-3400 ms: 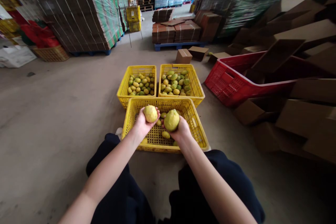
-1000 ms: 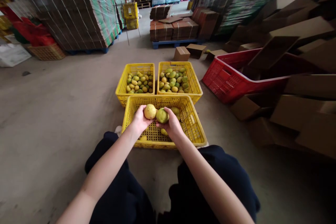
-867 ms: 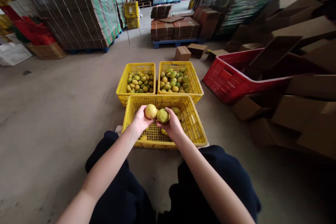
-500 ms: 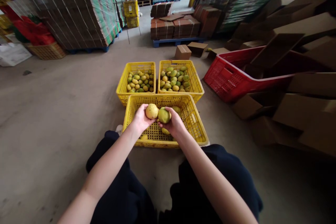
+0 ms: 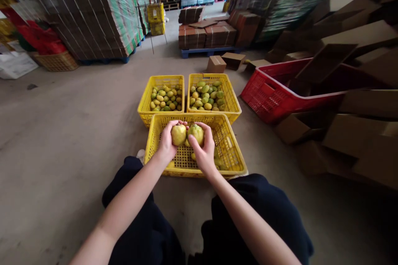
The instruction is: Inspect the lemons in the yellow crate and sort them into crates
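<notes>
My left hand (image 5: 167, 140) is closed around a yellow, lemon-like fruit (image 5: 178, 135). In my right hand (image 5: 205, 149) is a yellow-green fruit (image 5: 196, 134) with a bumpy top, the thumb lying across its front. The two fruits are held side by side above the near yellow crate (image 5: 236, 155). Part of another fruit seems to show between and below them. A few greenish fruits lie in the right side of this crate, partly hidden by my right hand. A bit of yellow fruit (image 5: 171, 165) shows at its front left.
Two yellow crates stand just beyond, the left one (image 5: 144, 101) and the right one (image 5: 233, 99), both holding many yellow and green fruits. A red crate (image 5: 264, 99) and piled cardboard boxes (image 5: 357, 132) crowd the right. Farther back are a loaded blue pallet (image 5: 202, 51) and wrapped stacks.
Both hands have turned the fruits, so other sides of them face me. My right thumb now lies across the front of its fruit. The crates have stayed in place.
</notes>
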Action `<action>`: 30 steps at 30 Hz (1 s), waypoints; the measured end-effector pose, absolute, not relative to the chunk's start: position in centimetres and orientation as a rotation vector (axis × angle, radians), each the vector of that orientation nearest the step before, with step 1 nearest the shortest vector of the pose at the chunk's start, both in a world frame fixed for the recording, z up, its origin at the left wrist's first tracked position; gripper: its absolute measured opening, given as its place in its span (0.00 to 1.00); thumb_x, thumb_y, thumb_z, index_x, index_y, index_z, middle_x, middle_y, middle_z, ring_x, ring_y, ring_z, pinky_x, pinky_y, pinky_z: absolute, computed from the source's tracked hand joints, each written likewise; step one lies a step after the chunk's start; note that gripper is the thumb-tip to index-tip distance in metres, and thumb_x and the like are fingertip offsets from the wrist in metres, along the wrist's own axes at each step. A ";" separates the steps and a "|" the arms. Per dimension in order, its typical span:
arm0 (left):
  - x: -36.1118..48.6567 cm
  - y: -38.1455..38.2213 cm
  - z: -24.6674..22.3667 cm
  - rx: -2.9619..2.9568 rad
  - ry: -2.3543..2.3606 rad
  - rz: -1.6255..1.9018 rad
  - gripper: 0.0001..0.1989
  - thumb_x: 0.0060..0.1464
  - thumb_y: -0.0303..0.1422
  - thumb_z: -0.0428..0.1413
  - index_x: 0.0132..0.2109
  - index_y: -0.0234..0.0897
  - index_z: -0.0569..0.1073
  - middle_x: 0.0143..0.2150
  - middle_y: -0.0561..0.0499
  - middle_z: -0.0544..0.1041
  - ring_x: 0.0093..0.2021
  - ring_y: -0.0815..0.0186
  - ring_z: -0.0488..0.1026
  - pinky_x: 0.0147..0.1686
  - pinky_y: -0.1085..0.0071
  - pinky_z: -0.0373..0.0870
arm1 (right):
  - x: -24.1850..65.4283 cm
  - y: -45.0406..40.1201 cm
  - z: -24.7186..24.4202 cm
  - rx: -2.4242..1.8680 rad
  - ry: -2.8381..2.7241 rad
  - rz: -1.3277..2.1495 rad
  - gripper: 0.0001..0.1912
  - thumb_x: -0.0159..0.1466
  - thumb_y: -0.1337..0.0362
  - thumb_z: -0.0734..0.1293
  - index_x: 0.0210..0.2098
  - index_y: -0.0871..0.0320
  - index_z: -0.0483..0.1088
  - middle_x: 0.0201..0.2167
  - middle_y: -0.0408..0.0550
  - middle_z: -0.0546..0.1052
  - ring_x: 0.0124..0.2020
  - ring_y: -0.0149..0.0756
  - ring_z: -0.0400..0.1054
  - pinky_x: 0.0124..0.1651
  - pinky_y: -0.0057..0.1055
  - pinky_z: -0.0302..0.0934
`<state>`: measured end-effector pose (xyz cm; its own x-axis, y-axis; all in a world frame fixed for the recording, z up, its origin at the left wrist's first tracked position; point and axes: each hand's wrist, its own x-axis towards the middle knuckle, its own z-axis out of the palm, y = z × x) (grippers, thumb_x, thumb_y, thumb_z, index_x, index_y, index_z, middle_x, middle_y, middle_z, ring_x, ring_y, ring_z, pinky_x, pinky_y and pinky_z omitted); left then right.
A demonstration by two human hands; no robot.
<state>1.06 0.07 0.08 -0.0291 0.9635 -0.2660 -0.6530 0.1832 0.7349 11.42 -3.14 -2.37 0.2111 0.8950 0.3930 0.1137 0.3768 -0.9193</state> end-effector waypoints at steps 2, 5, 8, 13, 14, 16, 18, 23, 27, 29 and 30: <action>0.9 -0.3 0.3 0.640 0.877 1.469 0.06 0.46 0.32 0.52 0.27 0.35 0.70 0.26 0.53 0.74 0.30 0.68 0.73 0.36 0.72 0.69 | 11.2 -3.5 -2.5 -1.014 -1.347 0.634 0.19 0.57 0.63 0.67 0.48 0.53 0.63 0.44 0.47 0.72 0.45 0.39 0.66 0.50 0.38 0.60; 0.6 -0.8 0.7 0.874 0.854 1.508 0.07 0.47 0.33 0.52 0.26 0.36 0.71 0.26 0.53 0.73 0.30 0.69 0.73 0.36 0.72 0.68 | 11.1 -3.6 -2.5 -0.985 -1.382 0.560 0.19 0.56 0.64 0.68 0.47 0.53 0.63 0.42 0.47 0.71 0.43 0.39 0.67 0.49 0.38 0.62; 0.4 -1.0 0.8 0.949 0.852 1.491 0.08 0.47 0.34 0.51 0.26 0.37 0.71 0.26 0.52 0.74 0.30 0.68 0.73 0.37 0.71 0.68 | 11.0 -3.7 -2.5 -0.977 -1.381 0.540 0.19 0.56 0.65 0.68 0.46 0.52 0.63 0.41 0.47 0.71 0.42 0.39 0.68 0.48 0.38 0.62; 0.3 -0.7 0.6 0.881 0.812 1.416 0.10 0.48 0.34 0.51 0.27 0.36 0.74 0.28 0.49 0.76 0.33 0.65 0.74 0.39 0.70 0.69 | 11.1 -3.8 -2.3 -0.991 -1.376 0.522 0.17 0.57 0.65 0.67 0.46 0.53 0.64 0.41 0.47 0.71 0.42 0.39 0.68 0.47 0.38 0.62; 0.4 -0.6 0.6 0.811 0.801 1.382 0.10 0.48 0.33 0.51 0.27 0.35 0.74 0.29 0.48 0.77 0.34 0.65 0.74 0.39 0.70 0.69 | 11.1 -3.8 -2.2 -1.005 -1.372 0.522 0.16 0.58 0.64 0.67 0.46 0.53 0.64 0.41 0.47 0.71 0.42 0.39 0.68 0.47 0.38 0.63; 0.6 -0.3 0.6 0.609 0.803 1.303 0.10 0.48 0.32 0.50 0.27 0.34 0.74 0.30 0.47 0.77 0.35 0.64 0.75 0.38 0.70 0.70 | 11.4 -3.5 -2.0 -1.035 -1.378 0.501 0.16 0.59 0.64 0.67 0.47 0.53 0.64 0.42 0.48 0.71 0.43 0.39 0.68 0.48 0.39 0.63; 0.9 0.0 0.3 0.375 0.829 1.228 0.09 0.48 0.31 0.50 0.27 0.35 0.73 0.28 0.49 0.76 0.32 0.65 0.74 0.34 0.71 0.70 | 11.6 -3.2 -1.9 -1.069 -1.422 0.453 0.18 0.59 0.63 0.67 0.49 0.52 0.64 0.44 0.49 0.71 0.45 0.40 0.67 0.50 0.41 0.62; 1.8 0.7 -0.7 0.032 0.838 1.168 0.07 0.48 0.30 0.51 0.24 0.37 0.68 0.23 0.53 0.73 0.24 0.69 0.71 0.26 0.75 0.68 | 12.2 -2.2 -2.1 -1.195 -1.490 0.394 0.18 0.62 0.60 0.65 0.52 0.50 0.66 0.45 0.50 0.68 0.46 0.40 0.66 0.50 0.41 0.63; 2.0 0.7 -0.6 0.076 0.741 1.113 0.08 0.47 0.32 0.49 0.28 0.35 0.72 0.25 0.50 0.75 0.26 0.67 0.72 0.26 0.74 0.69 | 12.7 -1.6 -2.2 -1.291 -1.473 0.365 0.19 0.63 0.58 0.64 0.54 0.50 0.67 0.45 0.51 0.67 0.46 0.41 0.67 0.51 0.42 0.63; 2.0 0.6 -0.3 0.119 0.687 1.061 0.11 0.47 0.33 0.48 0.32 0.34 0.74 0.27 0.49 0.75 0.27 0.65 0.73 0.27 0.72 0.69 | 13.1 -1.4 -2.0 -1.332 -1.496 0.334 0.20 0.64 0.56 0.63 0.54 0.50 0.67 0.46 0.52 0.66 0.47 0.42 0.66 0.52 0.43 0.63; 2.1 0.6 -0.2 0.126 0.678 1.042 0.12 0.47 0.33 0.48 0.33 0.33 0.74 0.28 0.48 0.76 0.27 0.65 0.73 0.27 0.71 0.69 | 13.2 -1.4 -1.9 -1.348 -1.516 0.319 0.20 0.64 0.56 0.62 0.54 0.50 0.68 0.47 0.53 0.66 0.47 0.42 0.66 0.52 0.44 0.63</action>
